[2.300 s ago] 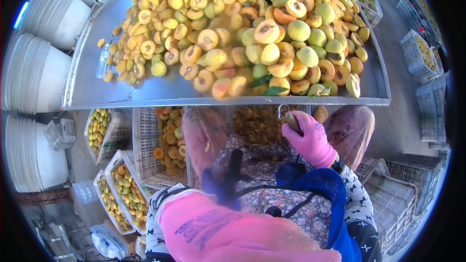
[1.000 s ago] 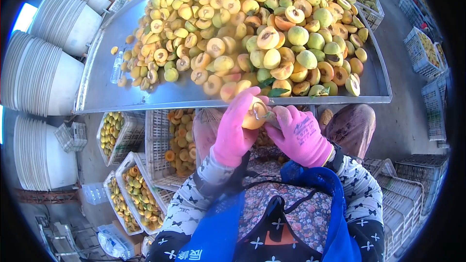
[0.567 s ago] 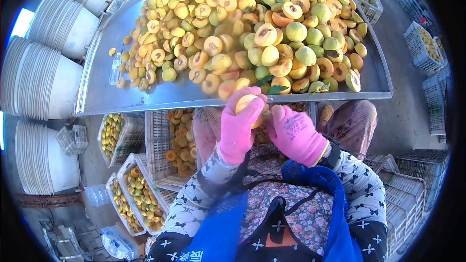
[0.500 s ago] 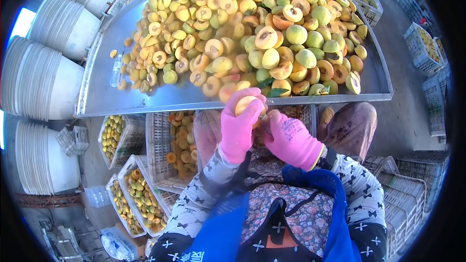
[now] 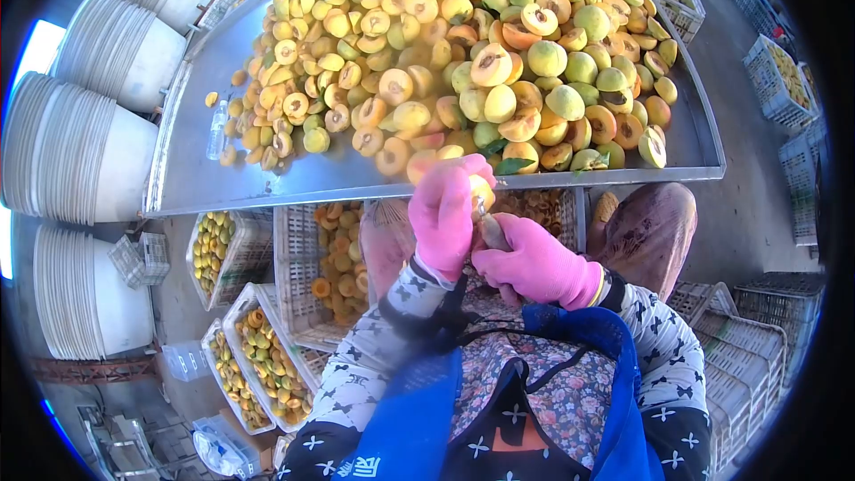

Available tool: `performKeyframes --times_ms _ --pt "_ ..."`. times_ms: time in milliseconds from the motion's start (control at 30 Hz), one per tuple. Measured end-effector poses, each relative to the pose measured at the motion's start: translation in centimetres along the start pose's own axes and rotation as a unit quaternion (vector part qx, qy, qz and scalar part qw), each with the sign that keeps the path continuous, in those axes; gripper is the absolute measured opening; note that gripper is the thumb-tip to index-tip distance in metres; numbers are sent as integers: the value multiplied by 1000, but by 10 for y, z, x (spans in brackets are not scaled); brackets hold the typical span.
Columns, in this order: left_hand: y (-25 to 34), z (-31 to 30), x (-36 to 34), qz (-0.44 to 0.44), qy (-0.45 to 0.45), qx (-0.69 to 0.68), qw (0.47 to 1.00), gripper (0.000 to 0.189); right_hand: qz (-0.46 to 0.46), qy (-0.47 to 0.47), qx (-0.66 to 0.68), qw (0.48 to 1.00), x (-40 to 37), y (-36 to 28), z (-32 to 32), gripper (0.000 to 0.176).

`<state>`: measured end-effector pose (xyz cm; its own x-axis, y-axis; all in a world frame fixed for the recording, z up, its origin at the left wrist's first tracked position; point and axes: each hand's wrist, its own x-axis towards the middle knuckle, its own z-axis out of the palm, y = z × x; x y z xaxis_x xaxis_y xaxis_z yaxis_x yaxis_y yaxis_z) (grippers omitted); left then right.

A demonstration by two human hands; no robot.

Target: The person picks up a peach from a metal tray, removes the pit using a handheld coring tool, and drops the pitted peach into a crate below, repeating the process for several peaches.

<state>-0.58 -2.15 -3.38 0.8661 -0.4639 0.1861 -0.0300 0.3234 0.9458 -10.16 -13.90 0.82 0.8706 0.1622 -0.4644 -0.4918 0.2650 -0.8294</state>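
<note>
The left hand (image 5: pixel 443 214) wears a pink glove. It is held up in front of the body, just under the near edge of the long grey metal table (image 5: pixel 267 180). The wrist is bent and the back of the glove faces the camera. The fingers curl round a small round yellow peach (image 5: pixel 482 191). This grip is closed on the peach, so only a bit of the fruit peeks out on the right side of the glove.

The right hand (image 5: pixel 537 263) has a pink glove too. It sits a little lower and to the right, and its arm comes in from the side. Its grip is shut tight round a short brown-handled tool (image 5: pixel 492 232). The top of the tool points up and meets the peach from below. The two gloves touch each other, with the peach at the top between them.

On the table, just above the hands, is a big pile of yellow and green peaches (image 5: pixel 499 62). Many are cut in half. A green leaf (image 5: pixel 512 165) lies at the near edge of the pile. A small clear bottle (image 5: pixel 216 129) lies on the left part of the table. Under the table, white plastic crates (image 5: pixel 289 258) hold more fruit. Tall stacks of white tubs (image 5: pixel 80 151) stand far to the left. The person wears a blue apron (image 5: pixel 401 419)
</note>
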Motion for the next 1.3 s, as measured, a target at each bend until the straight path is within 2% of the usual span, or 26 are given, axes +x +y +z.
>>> performKeyframes --times_ms 67,100,167,200,233,333,400,433,467,533,567,633,667,700,733,767,867,967,1000,1067,1133,1167,1200,1233,1300 --pt "5 -2 4 -69 -15 6 997 31 14 -27 17 999 3 9 -6 19" --pt "6 -2 5 -103 -22 8 994 28 -18 4 -34 999 5 13 -4 20" --pt "-5 -3 -3 0 -3 111 994 27 -84 65 -138 985 7 17 1 21" --pt "-14 -4 -3 56 3 160 986 26 -73 61 -134 986 8 14 -1 22" --pt "-23 -3 -3 75 24 128 989 23 -58 56 -127 989 9 13 -4 23" --pt "-27 -5 -10 48 12 111 993 30 -4 32 -103 994 7 15 -9 26" --pt "-24 -8 -10 52 -8 166 985 32 26 5 -96 995 7 14 -12 28" --pt "-23 -9 -7 55 -20 192 980 33 -25 45 -197 979 7 18 -10 27" --pt "-19 -6 -6 0 -24 136 990 34 -123 88 -282 947 12 33 -10 27" --pt "-5 1 -1 -109 -28 19 993 36 -310 169 -438 827 26 66 -13 26" --pt "-6 1 2 -165 -20 -3 986 40 -321 161 -415 836 25 72 -15 26" --pt "1 -2 5 -153 -82 21 985 42 -347 146 -369 849 26 65 -13 25" --pt "5 -4 7 -145 -113 35 982 44 -237 94 -307 917 22 57 -16 24" --pt "8 -8 10 -157 -132 27 978 45 -119 38 -238 963 9 30 -15 23" --pt "10 -10 12 -170 -153 18 973 46 3 -18 -163 986 2 16 -14 23" --pt "11 -12 14 -182 -175 9 968 47 50 -54 -58 996 1 16 -16 20" --pt "11 -13 18 -206 -200 58 956 49 27 -141 -37 989 2 21 -28 17" --pt "12 -13 19 -162 -210 64 962 47 49 -106 -37 992 2 21 -26 21" --pt "10 -7 16 -219 -106 -22 970 46 -15 -51 -117 992 4 25 -25 23" --pt "5 7 7 -314 107 -192 924 44 -144 58 -274 949 11 40 -20 27" --pt "7 9 3 -265 95 -200 939 45 -258 122 -341 896 18 57 -19 30" --pt "8 9 5 -274 108 -231 927 45 -313 148 -372 861 19 60 -20 32" --pt "11 9 6 -283 121 -261 915 45 -314 154 -383 855 17 55 -18 32" --pt "13 8 2 -226 82 -244 940 46 -315 159 -394 849 13 48 -16 33" --pt "17 4 3 -268 63 -261 925 47 -334 166 -415 830 11 47 -15 38"
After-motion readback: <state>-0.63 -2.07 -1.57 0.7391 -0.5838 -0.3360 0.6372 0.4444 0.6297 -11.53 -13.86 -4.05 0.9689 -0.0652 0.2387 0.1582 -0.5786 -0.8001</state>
